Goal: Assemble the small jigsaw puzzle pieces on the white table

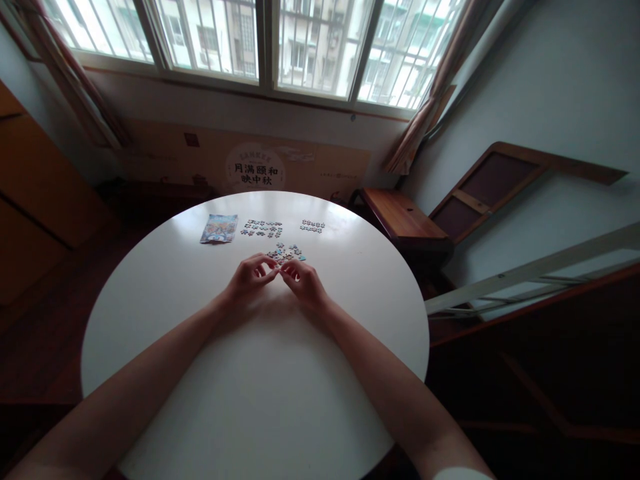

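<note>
Both hands meet over a white round table, fingertips almost touching, just on the near side of a loose pile of jigsaw puzzle pieces (286, 253). My left hand (251, 275) is closed in a pinch, thumb and index finger pointing right. Facing it, my right hand (303, 279) pinches too, its fingertips pointing left. Whatever lies between the fingertips is too small and covered to make out. Behind the pile, several puzzle pieces (261, 229) are laid out in rows, and a smaller group of pieces (313, 227) lies in two rows to the right.
A picture sheet or packet (219, 229) with a colourful print lies at the far left of the white table (240, 413). Beyond the table's right edge stands a wooden chair (405, 213). A printed panel (175, 157) runs below the barred window (215, 40).
</note>
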### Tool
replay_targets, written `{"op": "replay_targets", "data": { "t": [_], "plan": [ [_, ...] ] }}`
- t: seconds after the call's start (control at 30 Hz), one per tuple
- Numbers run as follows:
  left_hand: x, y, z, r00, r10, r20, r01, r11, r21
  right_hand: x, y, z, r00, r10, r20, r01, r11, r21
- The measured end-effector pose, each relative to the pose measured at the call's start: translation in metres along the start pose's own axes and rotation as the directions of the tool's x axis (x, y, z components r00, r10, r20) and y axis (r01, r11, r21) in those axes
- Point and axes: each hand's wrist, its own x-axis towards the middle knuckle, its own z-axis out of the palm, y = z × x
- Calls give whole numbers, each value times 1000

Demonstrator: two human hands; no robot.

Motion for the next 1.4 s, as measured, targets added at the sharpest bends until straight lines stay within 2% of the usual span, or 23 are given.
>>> {"op": "replay_targets", "data": {
  "t": [0.13,0.2,0.27,0.37,0.5,0.7,0.9,1.1,1.3,1.4],
  "plan": [
    [1,3,-1,1000,-10,-25,9,1000,-14,5,4,2,984,135,-112,-109,972,208],
    [1,6,-1,997,12,-74,-12,1000,-2,9,6,2,961,244,-132,-177,906,385],
    [-1,10,-2,984,50,-169,-46,999,30,11,7,2,933,338,-122,-227,817,529],
    [-3,14,-3,970,103,-220,-89,993,73,13,6,1,902,430,-39,-303,695,652],
    [-5,16,-3,971,155,-183,-135,984,118,13,2,0,873,477,100,-384,548,743],
    [-5,13,-2,959,222,-179,-203,972,120,13,-1,-2,845,507,168,-413,421,808],
    [-4,9,-1,944,280,-175,-260,957,130,13,1,0,854,488,182,-398,386,832],
    [-4,8,-1,945,284,-162,-262,954,144,13,5,2,863,474,176,-391,403,827],
    [-4,8,-1,954,244,-171,-224,966,129,13,5,4,875,461,147,-390,492,778],
    [-2,9,-1,969,155,-193,-150,988,36,12,5,6,888,455,67,-356,586,728]
  ]
}}
